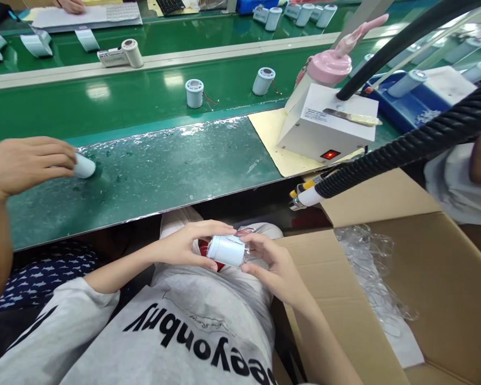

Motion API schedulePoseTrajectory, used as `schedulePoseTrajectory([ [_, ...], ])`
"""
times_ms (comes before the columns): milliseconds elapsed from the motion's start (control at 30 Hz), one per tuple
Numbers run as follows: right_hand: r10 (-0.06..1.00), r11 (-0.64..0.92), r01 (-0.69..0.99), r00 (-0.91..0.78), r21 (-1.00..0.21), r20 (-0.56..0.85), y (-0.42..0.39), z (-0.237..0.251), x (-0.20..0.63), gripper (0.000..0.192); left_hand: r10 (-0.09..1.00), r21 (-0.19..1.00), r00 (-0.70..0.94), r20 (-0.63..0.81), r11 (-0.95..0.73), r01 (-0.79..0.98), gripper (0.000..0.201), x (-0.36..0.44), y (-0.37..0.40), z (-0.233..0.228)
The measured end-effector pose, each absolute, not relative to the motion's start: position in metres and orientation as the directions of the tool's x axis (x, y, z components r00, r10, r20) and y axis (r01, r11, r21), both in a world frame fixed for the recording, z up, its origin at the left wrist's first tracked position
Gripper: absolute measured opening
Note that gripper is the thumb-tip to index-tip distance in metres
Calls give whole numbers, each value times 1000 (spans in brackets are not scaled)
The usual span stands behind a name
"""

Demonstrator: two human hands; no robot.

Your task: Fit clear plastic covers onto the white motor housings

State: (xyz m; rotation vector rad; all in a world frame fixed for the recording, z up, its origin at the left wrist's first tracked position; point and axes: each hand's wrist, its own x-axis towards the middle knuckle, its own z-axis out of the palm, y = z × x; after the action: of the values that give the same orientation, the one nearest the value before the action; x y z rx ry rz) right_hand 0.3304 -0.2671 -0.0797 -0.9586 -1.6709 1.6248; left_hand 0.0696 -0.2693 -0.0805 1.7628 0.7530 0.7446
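Note:
Over my lap I hold a small white cylinder [226, 250] with both hands. My left hand [186, 245] wraps its left end. My right hand [273, 267] pinches its right end, where thin red wires [244, 232] stick out. Another person's hand [24, 163] at the left edge rests on a second white cylinder [84, 166] lying on the green bench [164, 171].
Two more cylinders [194, 93] [263, 81] stand on the green conveyor [144, 96]. A white box device [331, 125] with a red switch and black hoses [404, 147] sits at the right. An open cardboard box [385, 299] with plastic film stands by my right side.

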Motion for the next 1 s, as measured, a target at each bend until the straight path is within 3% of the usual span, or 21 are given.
schedulePoseTrajectory([
  [367, 821, -248, -13, -533, -969, -203, -265, -82, 324, 45, 776, 950, 615, 140, -280, 137, 74, 70, -270, -79],
  [633, 730, -536, -59, -533, -842, -427, -266, -92, 316, 58, 774, 953, 618, 139, -274, 129, 73, 70, -271, -81],
  [1000, 643, -670, -60, -546, -740, -538, -269, -93, 304, 64, 767, 953, 619, 171, -288, 94, 72, 70, -269, -83],
])
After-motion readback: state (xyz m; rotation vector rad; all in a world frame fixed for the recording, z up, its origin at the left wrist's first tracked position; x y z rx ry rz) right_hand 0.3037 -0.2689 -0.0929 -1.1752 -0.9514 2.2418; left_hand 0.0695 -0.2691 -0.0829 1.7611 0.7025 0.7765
